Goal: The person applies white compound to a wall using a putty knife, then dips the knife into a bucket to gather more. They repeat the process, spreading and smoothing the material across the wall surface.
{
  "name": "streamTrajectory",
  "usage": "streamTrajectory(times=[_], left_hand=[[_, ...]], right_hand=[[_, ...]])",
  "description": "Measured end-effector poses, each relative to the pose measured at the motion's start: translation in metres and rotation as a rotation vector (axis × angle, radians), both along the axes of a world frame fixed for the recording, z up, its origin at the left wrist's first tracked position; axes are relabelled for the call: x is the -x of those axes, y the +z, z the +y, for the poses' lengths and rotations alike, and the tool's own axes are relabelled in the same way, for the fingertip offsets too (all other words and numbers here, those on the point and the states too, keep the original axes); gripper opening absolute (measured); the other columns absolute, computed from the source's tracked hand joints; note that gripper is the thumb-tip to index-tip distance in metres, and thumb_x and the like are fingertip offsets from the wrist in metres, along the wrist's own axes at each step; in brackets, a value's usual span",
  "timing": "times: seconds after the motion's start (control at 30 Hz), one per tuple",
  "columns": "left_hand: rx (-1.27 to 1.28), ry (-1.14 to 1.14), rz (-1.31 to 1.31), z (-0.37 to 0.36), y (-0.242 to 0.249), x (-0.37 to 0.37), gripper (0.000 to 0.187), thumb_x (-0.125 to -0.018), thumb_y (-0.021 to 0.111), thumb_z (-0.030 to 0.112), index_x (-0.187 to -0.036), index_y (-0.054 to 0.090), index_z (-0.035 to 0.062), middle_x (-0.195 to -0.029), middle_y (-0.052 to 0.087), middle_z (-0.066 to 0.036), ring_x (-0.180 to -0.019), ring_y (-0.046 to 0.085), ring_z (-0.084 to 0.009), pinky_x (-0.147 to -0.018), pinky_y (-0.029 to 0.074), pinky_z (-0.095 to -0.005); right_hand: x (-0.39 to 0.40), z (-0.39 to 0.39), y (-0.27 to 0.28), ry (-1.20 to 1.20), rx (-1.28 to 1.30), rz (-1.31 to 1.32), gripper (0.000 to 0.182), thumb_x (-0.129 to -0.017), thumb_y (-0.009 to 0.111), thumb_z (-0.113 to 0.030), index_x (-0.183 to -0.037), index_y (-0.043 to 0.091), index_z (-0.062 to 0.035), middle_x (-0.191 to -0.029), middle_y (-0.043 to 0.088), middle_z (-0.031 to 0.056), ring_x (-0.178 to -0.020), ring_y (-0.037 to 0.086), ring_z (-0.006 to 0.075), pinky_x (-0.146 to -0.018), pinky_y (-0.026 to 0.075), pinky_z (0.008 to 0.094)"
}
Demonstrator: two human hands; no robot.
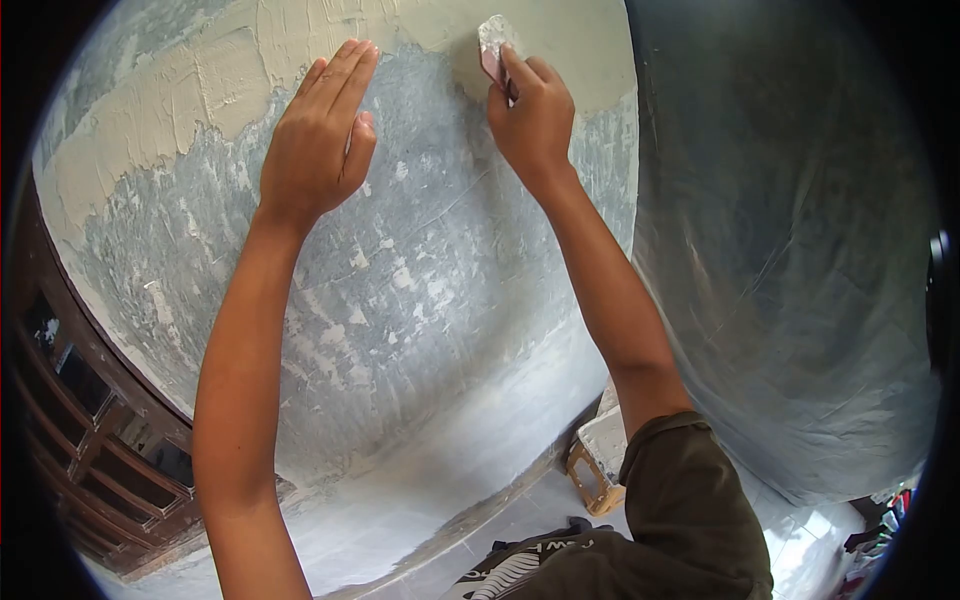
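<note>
My left hand (318, 140) is raised in front of the wall (380, 250), its fingers stretched out flat at the lower edge of the beige putty (215, 85). It holds nothing; whether the palm touches the surface is hard to tell. Up and to the right, my right hand (537, 112) is closed around a putty knife (493, 45) smeared with pale filler. The tool lies against the putty-covered upper part of the wall, and my fingers hide most of its handle. Below the putty, the wall is bare grey with white flecks.
A plastic sheet (780, 230) hangs along the right side. A brown wooden frame with panes (110, 430) stands at the lower left. Near my right elbow, a small stool (592, 480) stands on the tiled floor (800, 540). Colourful items (880, 545) lie at the lower right.
</note>
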State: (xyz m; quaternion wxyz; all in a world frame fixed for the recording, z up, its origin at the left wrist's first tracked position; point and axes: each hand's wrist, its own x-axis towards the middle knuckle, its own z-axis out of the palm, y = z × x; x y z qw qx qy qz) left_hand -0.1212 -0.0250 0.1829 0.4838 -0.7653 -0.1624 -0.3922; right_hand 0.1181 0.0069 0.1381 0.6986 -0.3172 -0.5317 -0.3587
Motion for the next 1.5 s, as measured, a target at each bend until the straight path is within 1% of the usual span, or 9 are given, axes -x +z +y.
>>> streamTrajectory(times=[0.23, 0.3, 0.63, 0.83, 1.0, 1.2, 1.3, 1.33, 1.5], left_hand=[[-0.012, 0.025, 0.002, 0.001, 0.000, 0.000, 0.060, -0.089, 0.037, 0.008, -0.148, 0.044, -0.0054, -0.150, 0.050, -0.020, -0.144, 0.044, -0.0324, -0.122, 0.029, -0.0464], [-0.006, 0.016, 0.004, 0.001, 0.000, 0.001, 0.060, -0.090, 0.037, 0.008, -0.148, 0.044, -0.0054, -0.151, 0.050, -0.020, -0.144, 0.043, -0.0325, -0.122, 0.029, -0.0464], [0.014, -0.081, -0.055, 0.002, 0.003, 0.004, 0.059, -0.091, 0.035, 0.008, -0.148, 0.043, -0.0059, -0.151, 0.049, -0.021, -0.144, 0.042, -0.0338, -0.123, 0.027, -0.0466], [-0.002, -0.016, -0.020, 0.002, 0.001, 0.001, 0.059, -0.091, 0.035, 0.008, -0.148, 0.043, -0.0061, -0.152, 0.048, -0.021, -0.144, 0.043, -0.0334, -0.123, 0.028, -0.0460], [0.002, -0.014, -0.032, 0.004, 0.002, 0.002, 0.059, -0.092, 0.036, 0.009, -0.148, 0.043, -0.0061, -0.151, 0.049, -0.021, -0.144, 0.043, -0.0332, -0.123, 0.028, -0.0457], [0.039, -0.256, -0.135, 0.003, -0.003, 0.005, 0.054, -0.093, 0.038, 0.011, -0.143, 0.049, -0.0082, -0.144, 0.054, -0.025, -0.138, 0.049, -0.0372, -0.120, 0.033, -0.0454], [0.158, -0.459, -0.279, -0.002, -0.027, 0.010, 0.055, -0.095, 0.035, 0.012, -0.144, 0.048, -0.0081, -0.145, 0.053, -0.026, -0.138, 0.050, -0.0388, -0.120, 0.032, -0.0445], [0.232, -0.558, -0.357, -0.006, -0.036, 0.009, 0.055, -0.095, 0.033, 0.013, -0.144, 0.047, -0.0082, -0.146, 0.053, -0.026, -0.138, 0.050, -0.0393, -0.120, 0.031, -0.0438], [0.338, -0.710, -0.413, -0.040, -0.093, -0.003, 0.060, -0.096, 0.029, 0.019, -0.147, 0.044, -0.0068, -0.148, 0.052, -0.024, -0.140, 0.047, -0.0370, -0.122, 0.028, -0.0459]], right_hand=[[-0.006, 0.025, 0.003, -0.135, 0.133, -0.013, 0.035, -0.079, 0.071, -0.003, -0.114, 0.072, -0.0007, -0.085, 0.066, 0.0128, -0.079, 0.066, 0.0322, -0.072, 0.053, 0.0420], [0.016, 0.018, -0.011, -0.041, 0.116, -0.016, 0.026, -0.077, 0.071, -0.003, -0.103, 0.071, -0.0028, -0.081, 0.064, 0.0120, -0.081, 0.063, 0.0318, -0.075, 0.048, 0.0441], [0.061, -0.045, -0.051, 0.343, 0.009, -0.106, 0.045, -0.071, 0.072, 0.005, -0.115, 0.068, -0.0019, -0.077, 0.056, 0.0091, -0.074, 0.060, 0.0294, -0.065, 0.049, 0.0410], [0.019, 0.011, 0.007, -0.014, 0.020, 0.029, 0.040, -0.076, 0.069, -0.002, -0.115, 0.068, -0.0007, -0.083, 0.064, 0.0104, -0.079, 0.063, 0.0291, -0.071, 0.049, 0.0427], [0.055, 0.013, -0.021, -0.086, 0.038, -0.084, 0.040, -0.075, 0.065, 0.000, -0.114, 0.067, 0.0030, -0.088, 0.065, 0.0104, -0.085, 0.063, 0.0290, -0.079, 0.047, 0.0423], [0.083, -0.069, -0.076, 0.333, 0.203, -0.075, 0.032, -0.080, 0.064, 0.004, -0.111, 0.069, 0.0004, -0.082, 0.061, 0.0109, -0.078, 0.061, 0.0254, -0.068, 0.049, 0.0382], [0.070, -0.105, -0.088, 1.114, 0.421, 0.271, 0.017, -0.088, 0.065, 0.002, -0.102, 0.073, 0.0010, -0.093, 0.071, 0.0042, -0.079, 0.062, 0.0098, -0.072, 0.051, 0.0286], [0.058, -0.106, -0.091, 1.107, 0.485, 0.210, 0.019, -0.091, 0.066, -0.001, -0.109, 0.072, 0.0025, -0.104, 0.073, 0.0077, -0.088, 0.067, 0.0124, -0.078, 0.057, 0.0290], [0.034, -0.145, -0.120, 1.270, 0.573, 0.421, 0.021, -0.097, 0.067, -0.009, -0.113, 0.070, 0.0040, -0.104, 0.072, 0.0148, -0.094, 0.073, 0.0211, -0.089, 0.062, 0.0381]])
